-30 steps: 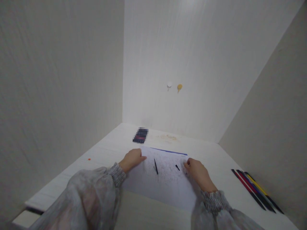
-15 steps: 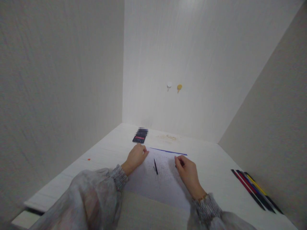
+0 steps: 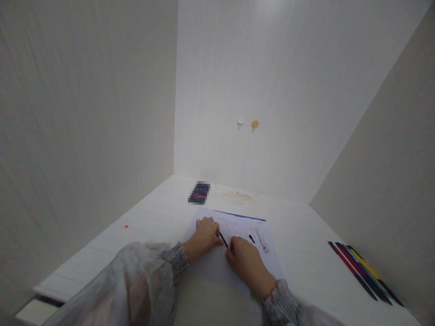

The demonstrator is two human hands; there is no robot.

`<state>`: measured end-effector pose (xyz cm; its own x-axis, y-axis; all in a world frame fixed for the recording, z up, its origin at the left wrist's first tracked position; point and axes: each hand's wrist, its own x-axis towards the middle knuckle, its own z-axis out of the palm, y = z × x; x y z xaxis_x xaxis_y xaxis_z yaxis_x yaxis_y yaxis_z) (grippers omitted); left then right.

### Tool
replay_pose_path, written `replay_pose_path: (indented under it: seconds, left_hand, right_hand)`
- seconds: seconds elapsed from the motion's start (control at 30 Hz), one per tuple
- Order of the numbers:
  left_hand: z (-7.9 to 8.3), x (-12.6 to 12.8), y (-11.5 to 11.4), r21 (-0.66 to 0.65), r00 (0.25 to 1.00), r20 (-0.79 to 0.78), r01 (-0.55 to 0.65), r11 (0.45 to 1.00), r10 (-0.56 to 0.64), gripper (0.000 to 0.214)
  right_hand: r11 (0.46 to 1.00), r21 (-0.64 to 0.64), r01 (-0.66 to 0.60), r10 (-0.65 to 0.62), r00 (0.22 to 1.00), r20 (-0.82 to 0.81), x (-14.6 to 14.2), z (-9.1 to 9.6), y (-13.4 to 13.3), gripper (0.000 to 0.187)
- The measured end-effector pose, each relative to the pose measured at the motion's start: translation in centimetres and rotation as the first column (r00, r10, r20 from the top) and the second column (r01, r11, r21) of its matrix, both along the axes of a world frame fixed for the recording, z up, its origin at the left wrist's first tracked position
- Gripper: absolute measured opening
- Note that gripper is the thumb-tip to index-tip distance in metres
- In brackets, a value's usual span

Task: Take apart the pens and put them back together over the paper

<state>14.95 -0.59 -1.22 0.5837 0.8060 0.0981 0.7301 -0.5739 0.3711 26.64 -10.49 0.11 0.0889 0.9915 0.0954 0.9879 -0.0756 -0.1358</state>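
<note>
A slim black rod [image 3: 223, 239], like a pen refill, spans the small gap between my hands over a printed white sheet [image 3: 234, 278]. My left hand [image 3: 205, 233] has its fingers curled at the rod's upper end. At the lower end, the thumb and bent fingers of my right hand [image 3: 246, 258] pinch it; the tip there is hidden. Just beyond my right hand lie a small black cap-like piece [image 3: 252, 238] and a clear, pen-barrel-like tube [image 3: 262, 240], both on the sheet.
Behind the sheet's left corner is a phone [image 3: 199, 193], its screen blurred out. A blue strip [image 3: 239, 215] runs along the sheet's far edge. Several coloured and black strips [image 3: 365, 271] lie by the right wall. Two hooks [image 3: 254, 124] are on the back wall.
Both hands have come together over the sheet and taken hold of the black rod, which was lying on the paper. The black piece and clear tube now show where my right hand was.
</note>
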Motion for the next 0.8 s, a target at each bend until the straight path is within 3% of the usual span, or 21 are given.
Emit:
replay_pose_path:
  seconds: [0.3,0.4,0.47,0.53,0.6,0.7,0.8]
  left_hand:
    - [0.6,0.0,-0.8,-0.064,0.992,0.083,0.100,0.993,-0.095,0.018]
    - [0.6,-0.2,-0.5,-0.089,0.971,0.200,0.152,0.984,-0.132,0.013]
    - [0.4,-0.3,0.1,-0.146,0.926,0.369,0.138,0.980,-0.076,0.014]
    - [0.3,-0.4,0.8,-0.258,0.801,0.596,0.117,0.959,0.063,0.018]
    - [0.5,-0.6,1.3,-0.394,0.595,0.765,0.131,0.910,0.246,0.027]
    - [0.9,-1.0,1.7,-0.540,0.323,0.826,0.217,0.813,0.462,0.037]
    - [1.3,-1.1,1.6,-0.584,0.166,0.810,0.327,0.743,0.563,0.039]
  right_hand:
    - [0.998,-0.037,0.055,-0.051,0.994,0.101,0.5,0.2,0.1,0.020]
    - [0.996,0.024,0.083,-0.085,0.995,0.054,0.9,0.0,0.1,0.018]
    - [0.988,0.101,0.118,-0.112,0.991,-0.067,1.5,0.1,0.1,0.016]
    - [0.972,0.189,0.141,-0.086,0.959,-0.271,2.5,0.4,0.0,0.016]
    - [0.949,0.265,0.169,-0.008,0.856,-0.517,3.6,0.9,0.0,0.018]
    - [0.903,0.343,0.260,0.134,0.587,-0.798,4.9,1.5,-0.1,0.023]
    - [0.887,0.357,0.294,0.218,0.415,-0.884,5.2,1.6,-0.2,0.031]
